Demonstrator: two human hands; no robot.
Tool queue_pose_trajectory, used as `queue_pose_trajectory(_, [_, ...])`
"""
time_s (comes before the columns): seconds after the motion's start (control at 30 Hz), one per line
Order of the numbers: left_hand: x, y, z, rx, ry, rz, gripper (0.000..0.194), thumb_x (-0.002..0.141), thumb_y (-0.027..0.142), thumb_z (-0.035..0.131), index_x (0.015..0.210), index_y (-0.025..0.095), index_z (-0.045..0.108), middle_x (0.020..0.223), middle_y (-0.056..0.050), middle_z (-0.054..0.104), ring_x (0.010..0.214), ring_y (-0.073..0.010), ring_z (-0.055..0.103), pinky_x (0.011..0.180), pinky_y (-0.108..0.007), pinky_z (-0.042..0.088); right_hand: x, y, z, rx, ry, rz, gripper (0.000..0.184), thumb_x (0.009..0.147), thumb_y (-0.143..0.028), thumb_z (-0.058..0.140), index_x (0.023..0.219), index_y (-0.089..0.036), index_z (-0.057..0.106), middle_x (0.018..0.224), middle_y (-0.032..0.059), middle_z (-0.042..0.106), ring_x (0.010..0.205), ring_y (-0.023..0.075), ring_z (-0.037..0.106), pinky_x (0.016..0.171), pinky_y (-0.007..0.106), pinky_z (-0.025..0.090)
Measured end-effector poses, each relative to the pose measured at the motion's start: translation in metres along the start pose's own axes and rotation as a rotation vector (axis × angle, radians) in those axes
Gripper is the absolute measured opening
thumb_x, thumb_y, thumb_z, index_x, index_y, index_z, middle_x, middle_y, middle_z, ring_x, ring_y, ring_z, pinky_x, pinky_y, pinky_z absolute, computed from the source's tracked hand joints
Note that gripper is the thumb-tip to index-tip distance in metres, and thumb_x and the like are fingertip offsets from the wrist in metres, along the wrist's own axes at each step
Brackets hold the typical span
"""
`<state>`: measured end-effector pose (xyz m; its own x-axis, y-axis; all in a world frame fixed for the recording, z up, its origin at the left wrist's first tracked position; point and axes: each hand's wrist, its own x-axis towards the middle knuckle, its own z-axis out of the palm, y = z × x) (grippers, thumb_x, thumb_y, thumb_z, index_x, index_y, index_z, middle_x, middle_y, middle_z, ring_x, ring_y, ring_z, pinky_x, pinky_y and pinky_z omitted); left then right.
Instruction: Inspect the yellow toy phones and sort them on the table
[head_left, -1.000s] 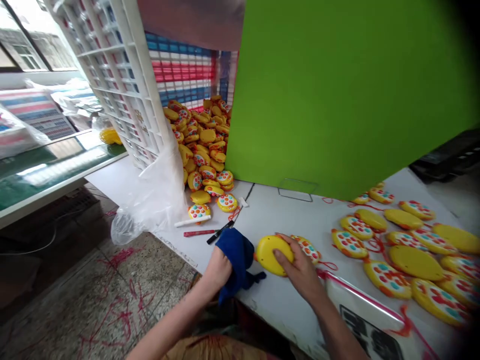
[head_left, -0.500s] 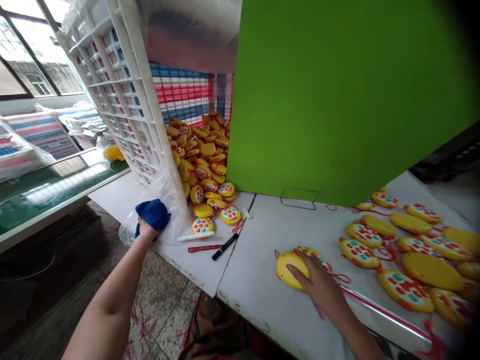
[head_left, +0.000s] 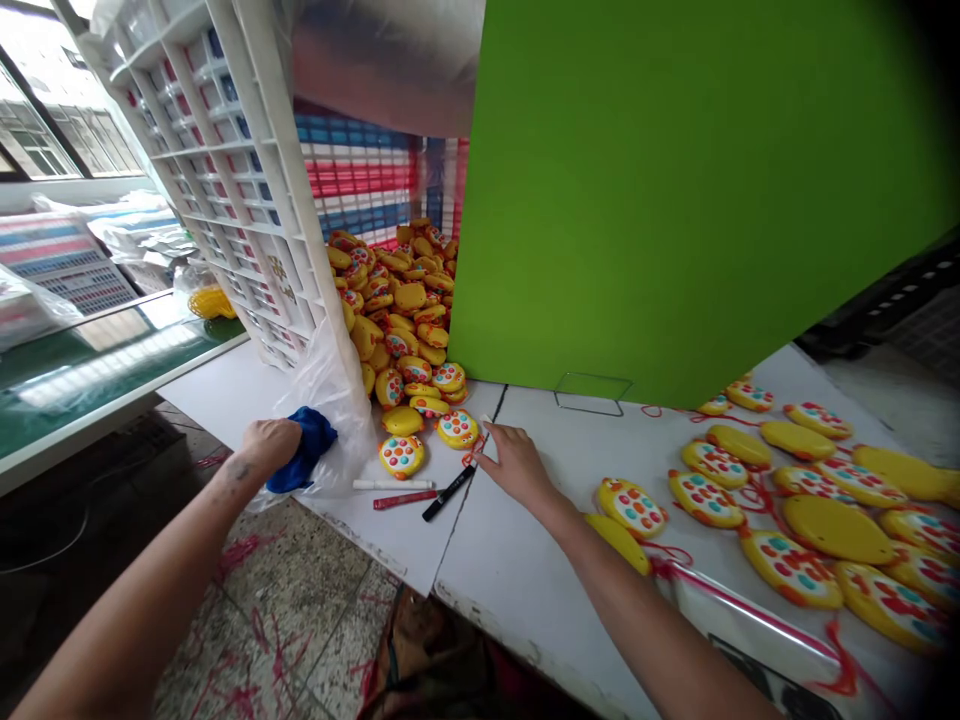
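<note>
My left hand (head_left: 271, 445) is closed on a crumpled blue cloth (head_left: 309, 450), its fingers partly hidden, against a clear plastic bag at the table's left edge. My right hand (head_left: 519, 468) has thumb and forefinger apart, holding nothing I can see. Its fingertips reach the red cord of a yellow toy with coloured dots (head_left: 457, 429) and a small white piece (head_left: 486, 424). Below lie a black marker (head_left: 448, 494), a red pen-like stick (head_left: 405, 499) and a white pen (head_left: 394, 485). Under my right forearm lies a plain yellow toy (head_left: 619, 542), beside a dotted one (head_left: 632, 507).
A white crate (head_left: 289, 200) on its side spills a heap of yellow toys (head_left: 409, 296). A large green panel (head_left: 637, 200) stands behind the table (head_left: 517, 560). Several corded toys (head_left: 832, 530) lie at the right. A bent wire frame (head_left: 592, 393) rests by the panel.
My right hand has let go of the yellow toy and moved left toward the marker and corded toy. My left hand has shifted over the blue cloth, its back now showing.
</note>
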<state>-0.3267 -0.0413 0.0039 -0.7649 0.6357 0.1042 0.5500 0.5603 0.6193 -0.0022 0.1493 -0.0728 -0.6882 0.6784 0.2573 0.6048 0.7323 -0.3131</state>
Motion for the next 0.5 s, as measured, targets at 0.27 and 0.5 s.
queue_pose_trajectory(0.27, [-0.114, 0.027, 0.048, 0.04, -0.475, 0.396, 0.035, 0.089, 0.042, 0.037, 0.083, 0.018, 0.062, 0.083, -0.007, 0.065, 0.076, -0.0183, 0.06, 0.069, -0.028, 0.044, 0.052, -0.034, 0.034, -0.028, -0.108, 0.163, 0.076, 0.071, -0.042, 0.066, 0.134, -0.012, 0.037, 0.116, 0.019, 0.057, 0.113, 0.0337, 0.045, 0.092, 0.042, 0.03])
queue_pose_trajectory(0.5, [-0.147, 0.056, 0.114, -0.902, -0.574, -0.109, 0.06, 0.079, 0.057, 0.051, 0.123, 0.016, 0.048, 0.106, -0.013, 0.062, 0.084, -0.0183, 0.058, 0.056, -0.024, 0.049, -0.005, -0.028, -0.015, 0.262, -0.225, -0.143, 0.092, 0.063, -0.029, 0.068, 0.143, -0.027, 0.023, 0.136, 0.0092, 0.044, 0.124, 0.029, 0.038, 0.101, 0.042, 0.03])
